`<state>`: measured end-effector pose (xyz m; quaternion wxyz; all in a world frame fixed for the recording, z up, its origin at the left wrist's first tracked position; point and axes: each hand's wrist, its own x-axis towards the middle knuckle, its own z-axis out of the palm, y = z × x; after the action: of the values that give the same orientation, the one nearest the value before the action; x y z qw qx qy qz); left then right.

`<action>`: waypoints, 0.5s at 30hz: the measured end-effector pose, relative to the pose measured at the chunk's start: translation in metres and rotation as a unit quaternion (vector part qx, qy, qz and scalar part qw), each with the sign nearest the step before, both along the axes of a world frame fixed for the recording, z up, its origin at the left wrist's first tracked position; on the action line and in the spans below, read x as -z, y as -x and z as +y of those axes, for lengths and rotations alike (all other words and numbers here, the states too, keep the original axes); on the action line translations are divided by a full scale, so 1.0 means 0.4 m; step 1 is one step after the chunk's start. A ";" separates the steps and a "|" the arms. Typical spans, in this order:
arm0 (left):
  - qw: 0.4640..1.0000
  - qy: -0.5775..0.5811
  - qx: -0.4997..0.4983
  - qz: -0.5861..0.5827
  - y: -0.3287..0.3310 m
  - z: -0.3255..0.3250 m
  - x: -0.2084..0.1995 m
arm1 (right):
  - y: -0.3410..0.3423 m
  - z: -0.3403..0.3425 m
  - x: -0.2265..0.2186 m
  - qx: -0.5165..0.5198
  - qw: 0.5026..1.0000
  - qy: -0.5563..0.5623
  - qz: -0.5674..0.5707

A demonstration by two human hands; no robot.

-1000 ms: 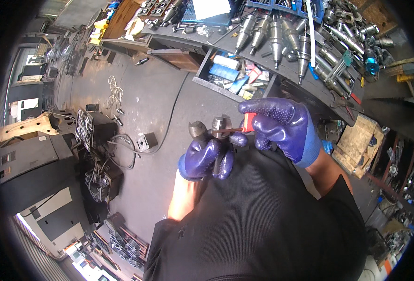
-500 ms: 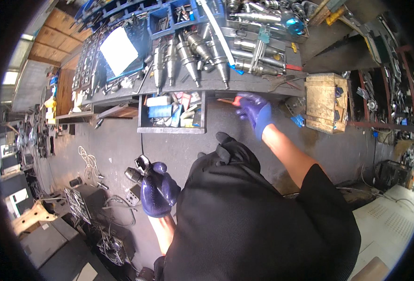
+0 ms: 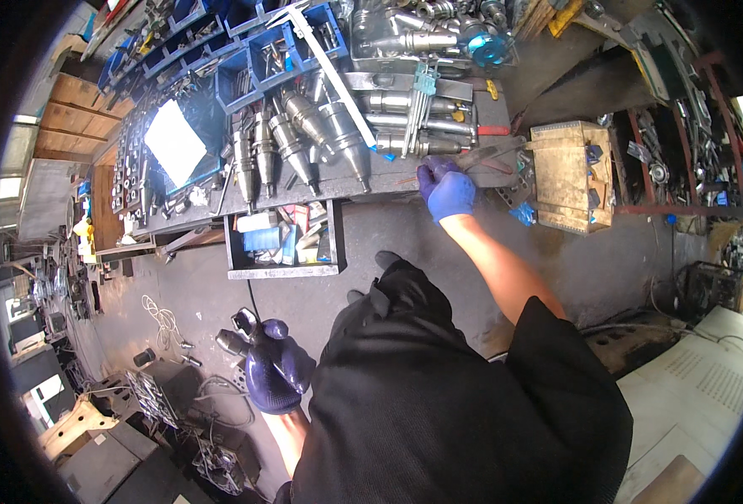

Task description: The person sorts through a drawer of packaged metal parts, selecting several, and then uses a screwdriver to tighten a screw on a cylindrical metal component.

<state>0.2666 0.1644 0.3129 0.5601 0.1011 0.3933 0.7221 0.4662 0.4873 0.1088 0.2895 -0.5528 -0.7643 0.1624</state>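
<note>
While right hand [image 3: 447, 193] reaches bench edge [image 3: 325, 190], left hand [image 3: 276, 370] overhangs open floor [image 3: 208, 298].

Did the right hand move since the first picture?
Yes, forward: the right hand went from near the left hand to the front edge of the bench.

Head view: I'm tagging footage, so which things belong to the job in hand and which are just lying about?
Likely in the job: metal pieces, held in the left hand. Right hand: grip unclear.

Apparently lying about: tapered toolholders, caliper, white sheet.
</note>
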 end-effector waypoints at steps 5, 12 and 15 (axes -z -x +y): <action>1.000 0.000 -0.011 -0.007 -0.018 0.020 -0.003 | -0.034 0.029 -0.045 -0.033 0.993 -0.035 0.103; 1.000 0.018 -0.019 -0.018 -0.042 0.039 -0.008 | -0.132 0.216 0.006 0.073 0.990 -0.056 0.108; 0.999 0.014 -0.018 -0.027 -0.046 0.046 -0.010 | -0.142 0.278 -0.008 0.010 0.989 -0.142 -0.031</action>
<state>0.2848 0.1826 0.3170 0.5585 0.0669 0.3897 0.7292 0.5232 0.5986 0.1121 0.3425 -0.5185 -0.7829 0.0319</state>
